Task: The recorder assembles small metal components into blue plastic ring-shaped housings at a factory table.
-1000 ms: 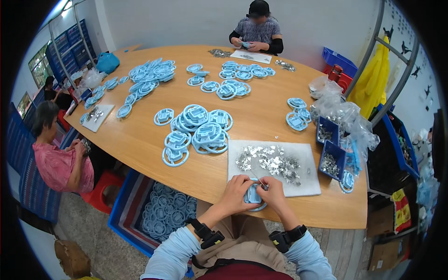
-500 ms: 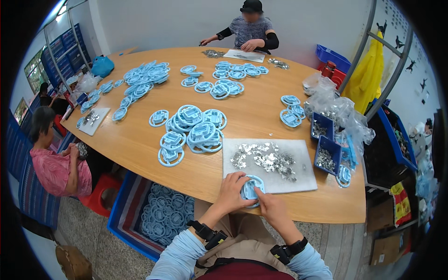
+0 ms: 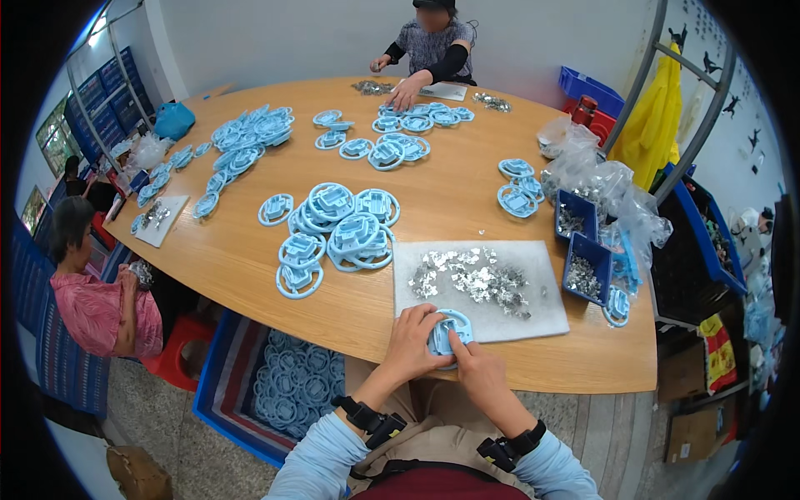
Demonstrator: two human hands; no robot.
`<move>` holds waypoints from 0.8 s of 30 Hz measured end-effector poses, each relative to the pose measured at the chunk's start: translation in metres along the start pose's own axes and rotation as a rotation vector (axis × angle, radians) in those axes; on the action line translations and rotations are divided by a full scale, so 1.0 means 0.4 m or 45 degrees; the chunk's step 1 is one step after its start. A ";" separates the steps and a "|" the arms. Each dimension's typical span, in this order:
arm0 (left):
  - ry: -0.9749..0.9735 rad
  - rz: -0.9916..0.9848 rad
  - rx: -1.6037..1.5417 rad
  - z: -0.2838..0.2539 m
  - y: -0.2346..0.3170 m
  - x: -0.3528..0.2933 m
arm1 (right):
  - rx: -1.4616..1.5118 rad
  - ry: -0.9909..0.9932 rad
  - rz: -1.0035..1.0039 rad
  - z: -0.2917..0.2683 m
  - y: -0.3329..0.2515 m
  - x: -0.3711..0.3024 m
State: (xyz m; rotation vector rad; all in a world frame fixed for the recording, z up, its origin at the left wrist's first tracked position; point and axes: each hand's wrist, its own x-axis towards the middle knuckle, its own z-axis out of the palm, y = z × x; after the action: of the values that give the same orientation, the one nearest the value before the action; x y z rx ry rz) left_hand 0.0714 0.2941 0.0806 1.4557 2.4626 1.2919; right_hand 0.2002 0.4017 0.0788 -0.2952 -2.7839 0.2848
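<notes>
A light-blue round plastic part (image 3: 442, 337) with a ring-shaped rim is at the table's near edge, against the front of a whitish board (image 3: 533, 323). My left hand (image 3: 412, 343) is closed around its left side, fingers over the far rim and thumb at the near side. My right hand (image 3: 482, 367) is closed at its right side, with a digit pressing on the middle of the part. Whether a small piece lies under that fingertip is hidden. Small shiny metal pieces (image 3: 475, 282) lie scattered on the board beyond my hands.
Light-blue parts (image 3: 354, 233) are heaped left of the board. Two dark-blue bins (image 3: 587, 275) of metal pieces and clear plastic bags (image 3: 608, 187) stand right. A large blue crate (image 3: 225, 383) of similar parts is below left. Co-workers sit across (image 3: 433, 46) and left (image 3: 108, 308).
My right hand's digit has shifted further onto the middle of the part. The co-worker across has reached a hand forward to the blue parts. The whole view has shifted slightly.
</notes>
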 end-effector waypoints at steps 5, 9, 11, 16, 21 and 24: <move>0.040 0.042 0.014 0.023 -0.015 0.004 | -0.091 -0.028 0.039 -0.016 -0.025 0.004; 0.051 0.057 0.026 0.011 -0.018 0.000 | -0.117 -0.184 0.115 -0.035 -0.042 0.019; 0.020 0.058 0.011 0.008 -0.013 0.006 | 0.338 -0.149 0.028 -0.019 0.020 0.028; 0.042 0.013 -0.103 0.009 0.008 -0.015 | 0.640 0.154 0.185 -0.087 0.017 0.053; 0.048 0.034 -0.211 0.002 0.059 -0.038 | 0.923 -0.027 0.458 -0.055 0.055 0.087; -0.001 0.047 -0.180 -0.013 0.078 -0.065 | 1.127 -0.066 0.483 -0.048 0.055 0.067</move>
State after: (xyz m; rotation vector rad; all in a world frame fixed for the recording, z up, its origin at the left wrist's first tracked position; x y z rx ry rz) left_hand 0.1070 0.2788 0.0943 1.4735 2.3006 1.4386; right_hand 0.1855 0.4324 0.0995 -0.5700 -2.3248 1.5442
